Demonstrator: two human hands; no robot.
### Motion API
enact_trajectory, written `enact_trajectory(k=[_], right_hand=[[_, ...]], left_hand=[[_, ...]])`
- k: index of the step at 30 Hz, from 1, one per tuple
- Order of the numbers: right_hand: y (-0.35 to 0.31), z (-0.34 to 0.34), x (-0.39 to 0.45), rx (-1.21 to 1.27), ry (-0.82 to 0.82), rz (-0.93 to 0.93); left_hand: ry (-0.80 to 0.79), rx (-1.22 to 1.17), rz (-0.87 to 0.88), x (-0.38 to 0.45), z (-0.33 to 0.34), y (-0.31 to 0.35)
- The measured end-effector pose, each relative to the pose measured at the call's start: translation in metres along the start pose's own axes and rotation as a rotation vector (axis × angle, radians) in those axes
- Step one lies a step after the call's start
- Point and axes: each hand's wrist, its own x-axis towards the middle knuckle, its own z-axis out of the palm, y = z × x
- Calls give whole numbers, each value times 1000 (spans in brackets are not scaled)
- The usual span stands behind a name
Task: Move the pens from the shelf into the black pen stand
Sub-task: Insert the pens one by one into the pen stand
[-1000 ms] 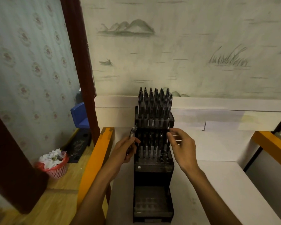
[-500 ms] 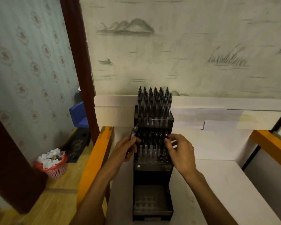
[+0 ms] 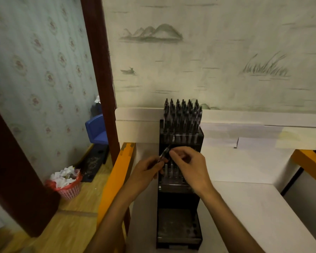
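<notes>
Leftmost, a pink plastic mesh basket (image 3: 69, 189) stuffed with crumpled white paper stands on the wood-grain floor (image 3: 69, 225), with a blue plastic chair (image 3: 96, 129) farther back beside a dark red-brown door frame (image 3: 98, 73). An orange-yellow wooden rail (image 3: 117, 178) runs along the left edge of the white shelf surface (image 3: 263, 207). Next comes the left hand (image 3: 146, 173), its fingers curled round the lower end of a dark slim pen (image 3: 165, 153), which tilts up and to the right. The right hand (image 3: 191, 166) meets it from the other side, thumb and forefinger pinching the pen's upper part, the other fingers bent loosely. Both hands hover in front of the middle tier of the tall black tiered pen stand (image 3: 180, 199), which stands on the white surface against its raised back ledge (image 3: 244, 117). The top tier is packed with a cluster of upright dark pens (image 3: 182, 115); a few pens with pale barrels (image 3: 170, 170) stand in the middle tier behind the hands, and the bottom tray (image 3: 178, 229) shows only its holes. To the far right, a second orange-yellow rail (image 3: 308, 161) borders the surface.
</notes>
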Motion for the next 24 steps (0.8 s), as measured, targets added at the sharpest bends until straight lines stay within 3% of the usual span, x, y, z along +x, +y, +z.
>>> enact_trajectory(k=[3, 9, 15, 24], right_hand=[[-2, 8, 0, 16, -100, 11], [-1, 16, 1, 35, -95, 33], [-10, 11, 6, 150, 38, 73], [-15, 7, 13, -59, 148, -65]], left_hand=[[-12, 37, 31, -3, -2, 1], [-37, 150, 69, -5, -11, 0], [24, 364, 138, -6, -25, 1], [159, 720, 375, -6, -35, -6]])
